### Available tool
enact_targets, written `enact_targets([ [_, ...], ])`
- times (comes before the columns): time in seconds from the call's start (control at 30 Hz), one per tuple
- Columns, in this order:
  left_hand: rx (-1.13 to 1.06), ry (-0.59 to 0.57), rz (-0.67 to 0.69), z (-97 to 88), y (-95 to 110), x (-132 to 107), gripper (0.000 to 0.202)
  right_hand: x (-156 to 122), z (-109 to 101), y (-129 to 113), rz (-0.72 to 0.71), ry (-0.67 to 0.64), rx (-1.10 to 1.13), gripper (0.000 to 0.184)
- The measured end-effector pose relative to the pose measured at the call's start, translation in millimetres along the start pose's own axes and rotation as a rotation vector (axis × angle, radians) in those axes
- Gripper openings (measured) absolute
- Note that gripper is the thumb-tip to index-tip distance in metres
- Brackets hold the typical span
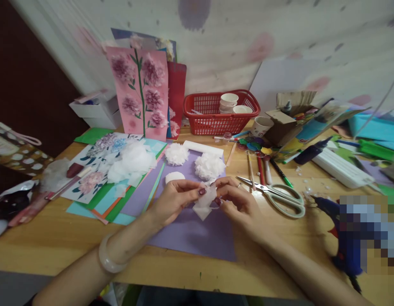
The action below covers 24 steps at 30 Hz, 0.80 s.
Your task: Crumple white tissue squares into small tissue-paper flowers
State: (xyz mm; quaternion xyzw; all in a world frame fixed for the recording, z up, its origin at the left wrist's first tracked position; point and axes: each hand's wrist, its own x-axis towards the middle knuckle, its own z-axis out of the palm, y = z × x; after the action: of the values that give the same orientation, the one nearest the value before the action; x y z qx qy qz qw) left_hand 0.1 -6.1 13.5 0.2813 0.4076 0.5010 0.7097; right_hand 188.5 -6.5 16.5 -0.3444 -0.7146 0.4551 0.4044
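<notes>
Between my fingertips is a small piece of thin white tissue paper, held above a purple sheet. My left hand pinches its upper left side. My right hand pinches its right side, with the fingers bent around the edge. A pointed corner of the tissue paper hangs down below my fingers. Just beyond my hands, two fluffy white paper flowers and a white roll lie on the purple sheet. A round white piece sits near my left hand, partly covered by it.
Scissors and a blue glue gun lie to the right. Left are crumpled white tissue sheets on coloured papers. At the back stand a red basket with paper cups, a pink flower picture and a cardboard box.
</notes>
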Motion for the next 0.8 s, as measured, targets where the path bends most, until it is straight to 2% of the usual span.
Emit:
enact_targets([
  [0.17, 0.049, 0.009, -0.037, 3.9, -6, -3, 0.022, 0, -1, -1, -0.083, -0.021, -0.103, 0.012],
  [0.23, 0.061, 0.017, -0.008, 4.0, -3, -2, 0.022, -1, -2, 1, -0.09, -0.035, -0.119, 0.011],
  [0.3, 0.094, 0.061, 0.085, 0.6, 7, 0, 0.023, -1, -5, 5, -0.051, -0.032, -0.155, 0.013],
  [0.37, 0.163, 0.149, 0.246, -9.1, 21, 4, 0.025, 0, -8, 10, -0.007, -0.03, -0.249, 0.016],
  [0.43, 0.28, 0.276, 0.453, -25.6, 40, 7, 0.027, 1, -10, 13, -0.078, -0.103, -0.386, 0.013],
  [0.53, 0.674, 0.463, 0.671, -56.8, 66, 8, 0.029, 2, -12, 13, -0.178, -0.216, -0.526, 0.011],
  [0.57, 0.844, 0.525, 0.71, -66.2, 73, 8, 0.029, 2, -12, 12, -0.186, -0.249, -0.558, 0.011],
  [0.63, 0.986, 0.587, 0.752, -79.5, 81, 6, 0.032, 2, -11, 11, -0.186, -0.311, -0.61, 0.013],
  [0.73, 1.084, 0.637, 0.831, -79.2, 77, 2, 0.034, 2, -9, 11, -0.216, -0.35, -0.651, 0.015],
  [0.8, 1.153, 0.532, 0.844, -66.1, 66, -2, 0.025, 2, -8, 12, -0.255, -0.343, -0.649, 0.009],
])
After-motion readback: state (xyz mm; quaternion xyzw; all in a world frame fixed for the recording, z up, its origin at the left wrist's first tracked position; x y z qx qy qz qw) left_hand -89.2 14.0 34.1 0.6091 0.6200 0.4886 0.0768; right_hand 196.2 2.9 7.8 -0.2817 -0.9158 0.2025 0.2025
